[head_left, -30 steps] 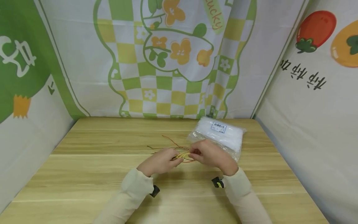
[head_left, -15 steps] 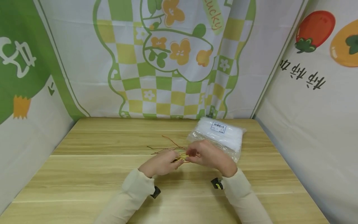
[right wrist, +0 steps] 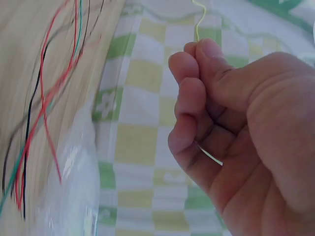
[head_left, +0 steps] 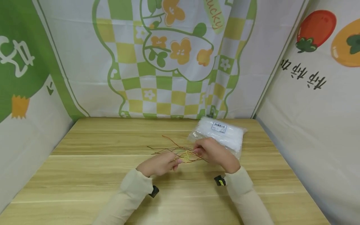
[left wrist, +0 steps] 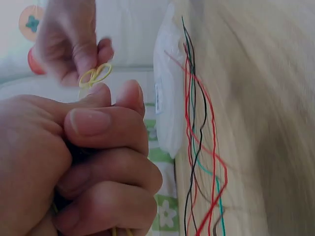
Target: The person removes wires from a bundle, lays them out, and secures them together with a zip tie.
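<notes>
My left hand (head_left: 160,163) grips a yellow wire (left wrist: 92,77), its fingers curled in the left wrist view. Loops of that wire rise past the thumb, and strands show below the fist. Something dark sits inside the fist, mostly hidden. Across from it, my right hand (head_left: 212,153) pinches the yellow wire between thumb and fingertips, as the right wrist view shows. Under and beyond the hands lie loose thin wires: a red wire (left wrist: 214,128), a black wire (right wrist: 28,115) and a green wire (left wrist: 221,206), crossing one another on the table.
A clear plastic bag (head_left: 232,137) of white contents, with a label (head_left: 218,127), lies behind my right hand. The wooden table (head_left: 84,175) ends at a patterned cloth backdrop (head_left: 171,93), with cloth walls on both sides.
My right hand first came left toward the left hand, then drew back right and slightly away, pinching the yellow wire. My left hand has shifted slightly left.
</notes>
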### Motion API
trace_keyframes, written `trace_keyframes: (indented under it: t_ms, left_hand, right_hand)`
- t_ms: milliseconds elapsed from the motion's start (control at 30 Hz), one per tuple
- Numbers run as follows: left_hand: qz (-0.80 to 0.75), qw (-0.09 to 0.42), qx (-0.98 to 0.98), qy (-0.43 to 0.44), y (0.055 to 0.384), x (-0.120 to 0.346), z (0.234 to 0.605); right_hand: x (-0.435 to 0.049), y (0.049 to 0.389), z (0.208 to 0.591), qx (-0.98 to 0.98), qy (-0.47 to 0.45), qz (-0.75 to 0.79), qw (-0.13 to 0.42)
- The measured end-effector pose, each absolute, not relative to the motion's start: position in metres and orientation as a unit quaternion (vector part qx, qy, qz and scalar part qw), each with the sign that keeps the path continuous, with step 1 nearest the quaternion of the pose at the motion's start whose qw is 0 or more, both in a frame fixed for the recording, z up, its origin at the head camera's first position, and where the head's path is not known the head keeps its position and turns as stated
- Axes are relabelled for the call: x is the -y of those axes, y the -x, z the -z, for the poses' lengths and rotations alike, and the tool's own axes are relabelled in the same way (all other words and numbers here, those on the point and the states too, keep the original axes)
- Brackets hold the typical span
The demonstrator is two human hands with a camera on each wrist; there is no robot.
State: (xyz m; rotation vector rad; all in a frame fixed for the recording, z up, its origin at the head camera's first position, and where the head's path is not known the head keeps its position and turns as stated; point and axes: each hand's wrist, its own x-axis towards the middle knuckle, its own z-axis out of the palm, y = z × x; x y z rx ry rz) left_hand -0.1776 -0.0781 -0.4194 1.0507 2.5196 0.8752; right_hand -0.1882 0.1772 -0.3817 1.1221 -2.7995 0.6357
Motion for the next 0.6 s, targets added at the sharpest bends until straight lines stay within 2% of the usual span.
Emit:
trace_keyframes:
  t_ms: [167, 467, 600]
  left_hand:
    - [-0.330, 0.157, -0.863, -0.349, 0.182, 0.096, 0.423]
    - [-0.354, 0.148, -0.846, -0.370, 0.188, 0.135, 0.428]
    - [-0.372, 0.159, -0.838, -0.366, 0.188, 0.141, 0.426]
  right_hand:
    - [-0.199, 0.192, 0.389, 0.921, -0.337, -0.197, 0.024]
    - [-0.225, 0.191, 0.405, 0.909, -0.380, -0.156, 0.063]
    - [-0.229, 0.190, 0.402, 0.908, -0.376, -0.180, 0.049]
